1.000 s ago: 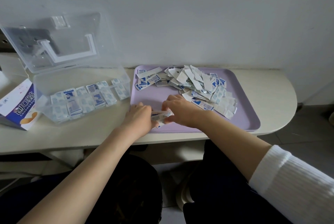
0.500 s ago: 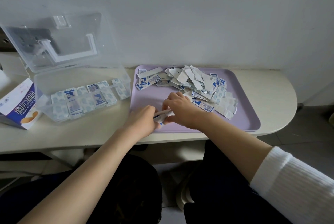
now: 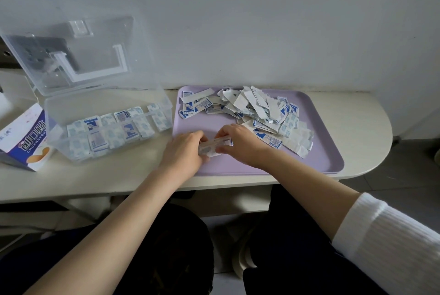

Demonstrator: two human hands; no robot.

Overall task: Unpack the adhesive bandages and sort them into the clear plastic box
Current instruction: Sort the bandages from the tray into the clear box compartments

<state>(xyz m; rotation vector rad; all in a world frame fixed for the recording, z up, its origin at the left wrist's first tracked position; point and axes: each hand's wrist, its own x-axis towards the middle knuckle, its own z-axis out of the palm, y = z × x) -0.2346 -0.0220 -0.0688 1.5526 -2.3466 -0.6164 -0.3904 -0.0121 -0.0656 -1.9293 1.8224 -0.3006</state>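
A small white-and-blue wrapped adhesive bandage (image 3: pixel 214 145) is held just above the near left part of a flat lilac plastic tray (image 3: pixel 321 156). The left hand (image 3: pixel 184 151) pinches its left end and the right hand (image 3: pixel 242 143) pinches its right end, the fingers of both curled around the wrapper. Behind and to the right of the hands, a loose heap of white paper wrappers (image 3: pixel 257 108) printed in blue covers the far half of the tray; the print is too small to read. Left of the tray and touching its edge stands the clear plastic box (image 3: pixel 71 106), its hinged transparent lid (image 3: pixel 78 56) with a white handle raised upright. Rows of packed bandages (image 3: pixel 119 130) stand on edge inside it. Further left lies a white-and-blue cardboard carton (image 3: pixel 23 137) bearing large Chinese characters and the letters "CHUANGKOU". All rest on a cream table (image 3: pixel 357 113) with a rounded right end, set against a pale wall. A white ribbed sleeve (image 3: pixel 385 242) covers the right upper arm.
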